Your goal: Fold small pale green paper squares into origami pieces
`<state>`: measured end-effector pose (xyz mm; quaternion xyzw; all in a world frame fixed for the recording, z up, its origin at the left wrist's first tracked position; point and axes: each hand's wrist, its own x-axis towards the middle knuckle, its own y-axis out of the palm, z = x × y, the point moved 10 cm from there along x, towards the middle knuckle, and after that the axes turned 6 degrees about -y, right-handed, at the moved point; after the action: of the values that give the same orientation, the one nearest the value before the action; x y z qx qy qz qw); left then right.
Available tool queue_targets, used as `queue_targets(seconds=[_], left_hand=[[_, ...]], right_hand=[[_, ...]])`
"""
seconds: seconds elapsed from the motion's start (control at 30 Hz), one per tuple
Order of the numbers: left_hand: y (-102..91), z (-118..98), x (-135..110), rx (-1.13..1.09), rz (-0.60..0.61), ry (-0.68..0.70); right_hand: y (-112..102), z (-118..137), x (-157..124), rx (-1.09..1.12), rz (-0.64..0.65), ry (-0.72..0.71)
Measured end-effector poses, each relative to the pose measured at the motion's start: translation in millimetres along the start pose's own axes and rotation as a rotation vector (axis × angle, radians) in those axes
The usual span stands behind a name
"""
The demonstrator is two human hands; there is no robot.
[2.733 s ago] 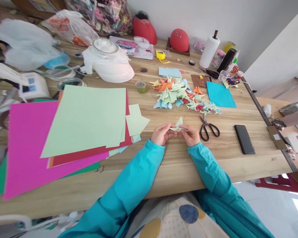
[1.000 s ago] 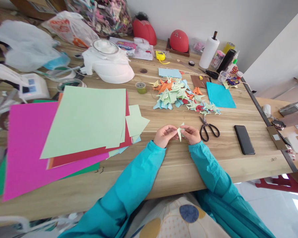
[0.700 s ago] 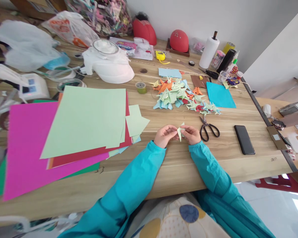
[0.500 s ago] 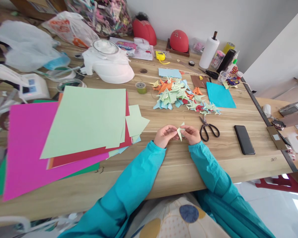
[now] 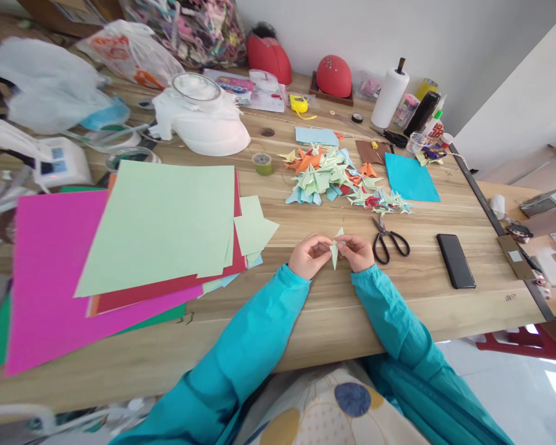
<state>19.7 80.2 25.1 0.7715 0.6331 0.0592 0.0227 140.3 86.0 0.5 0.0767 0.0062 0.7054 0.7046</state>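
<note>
A small pale green folded paper piece (image 5: 335, 249) stands upright between my two hands, just above the wooden table (image 5: 333, 309). My left hand (image 5: 309, 254) pinches its left side with curled fingers. My right hand (image 5: 359, 251) pinches its right side, fingers closed on it. Both sleeves are teal. Beyond my hands lies a heap of folded paper shapes (image 5: 336, 179) in green, orange, blue and red.
Black scissors (image 5: 388, 238) and a black phone (image 5: 456, 260) lie right of my hands. Large sheets of coloured paper (image 5: 134, 241) are stacked at left. A teal sheet (image 5: 410, 176), paper roll (image 5: 390, 96), white mask form (image 5: 204, 120), bags and bottles crowd the back.
The folded piece was turned from lying sideways with a point up to standing narrow and upright. My hands have drawn slightly closer together around it.
</note>
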Motion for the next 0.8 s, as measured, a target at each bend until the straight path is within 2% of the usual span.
queue_targets(seconds=[0.2,0.33,0.4,0.47,0.7,0.8], left_hand=[[-1.4,-18,-5,0.349,-0.011,0.271],[6.6,-25,-10,0.550,0.067,0.409],[8.4,-22,-10,0.603,0.104,0.383],[5.5,-20,-8,0.594,0.090,0.329],[-5.7,-19,-6,0.332,-0.026,0.178],[-8.5,-9,-3,0.235,-0.040,0.075]], right_hand=[[-3,3,0,-0.048,-0.005,-0.042],[-5,1,0,-0.065,-0.001,-0.037],[-5,0,0,-0.065,-0.001,-0.026],[-6,1,0,-0.050,-0.008,-0.008],[1,11,0,-0.009,0.026,-0.008],[4,12,-1,-0.010,0.058,-0.035]])
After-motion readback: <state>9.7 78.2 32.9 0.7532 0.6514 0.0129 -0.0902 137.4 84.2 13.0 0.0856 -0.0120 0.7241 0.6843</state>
